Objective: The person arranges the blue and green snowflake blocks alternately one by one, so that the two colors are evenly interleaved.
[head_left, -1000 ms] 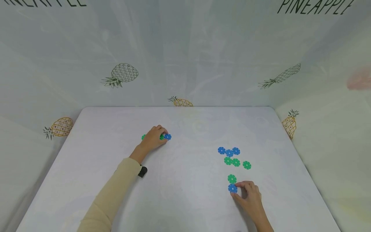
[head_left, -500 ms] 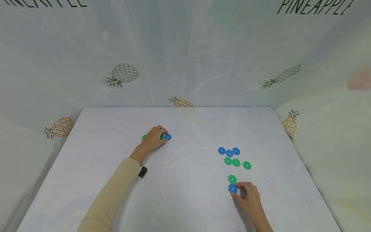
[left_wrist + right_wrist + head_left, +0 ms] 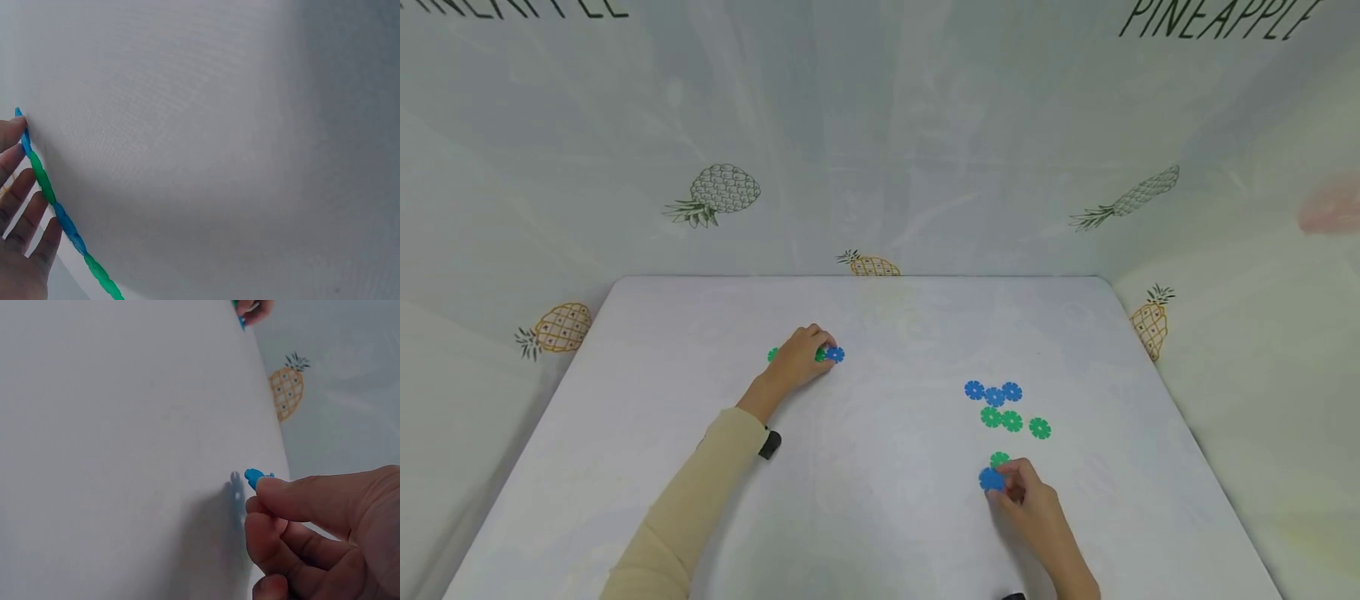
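In the head view my left hand (image 3: pixel 793 358) lies over a row of joined flower-shaped plastic discs on the table. Its thumb and index finger pinch the blue end disc (image 3: pixel 836 355). The left wrist view shows the row edge-on, alternating blue and green, with the other fingertips against a green disc (image 3: pixel 42 178). Part of the row is hidden under the hand. My right hand (image 3: pixel 1033 504) pinches a single blue disc (image 3: pixel 254 476) between thumb and index finger, raised off the table above its shadow. Partly behind it in the head view is a green disc (image 3: pixel 999 459).
Loose discs lie right of centre on the white table (image 3: pixel 880 517): three blue discs (image 3: pixel 994 397) close together, with three green discs (image 3: pixel 1012 421) just nearer. A cloth (image 3: pixel 880 125) printed with pineapples rises behind the table's far edge.
My right hand has lifted the blue disc off the table and shifted it slightly left and away from me. The left hand has stayed in place.
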{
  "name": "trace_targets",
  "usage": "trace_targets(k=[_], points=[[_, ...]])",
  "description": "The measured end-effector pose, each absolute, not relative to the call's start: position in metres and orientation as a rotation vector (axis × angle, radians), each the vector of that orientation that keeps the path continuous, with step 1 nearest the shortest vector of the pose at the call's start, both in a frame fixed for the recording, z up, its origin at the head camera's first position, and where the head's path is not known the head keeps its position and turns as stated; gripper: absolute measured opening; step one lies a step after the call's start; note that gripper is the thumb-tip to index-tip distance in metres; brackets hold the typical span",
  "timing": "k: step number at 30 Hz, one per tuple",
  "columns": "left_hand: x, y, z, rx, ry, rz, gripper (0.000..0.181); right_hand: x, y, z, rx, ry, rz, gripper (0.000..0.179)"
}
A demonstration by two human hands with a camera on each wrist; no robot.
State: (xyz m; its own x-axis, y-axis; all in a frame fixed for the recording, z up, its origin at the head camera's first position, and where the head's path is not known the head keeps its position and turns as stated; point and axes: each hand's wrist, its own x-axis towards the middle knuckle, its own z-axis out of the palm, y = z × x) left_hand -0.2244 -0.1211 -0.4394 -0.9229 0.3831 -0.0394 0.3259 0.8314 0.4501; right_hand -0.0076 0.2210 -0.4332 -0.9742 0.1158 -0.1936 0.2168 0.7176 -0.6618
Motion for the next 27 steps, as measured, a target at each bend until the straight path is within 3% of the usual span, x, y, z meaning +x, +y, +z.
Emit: trace_targets(k=[27], points=[[-0.224,-0.121,-0.438,0.541,2.871,0.661,0.03,-0.123,0.131,-0.44,-0.018,2.684,-1.487,0.029]])
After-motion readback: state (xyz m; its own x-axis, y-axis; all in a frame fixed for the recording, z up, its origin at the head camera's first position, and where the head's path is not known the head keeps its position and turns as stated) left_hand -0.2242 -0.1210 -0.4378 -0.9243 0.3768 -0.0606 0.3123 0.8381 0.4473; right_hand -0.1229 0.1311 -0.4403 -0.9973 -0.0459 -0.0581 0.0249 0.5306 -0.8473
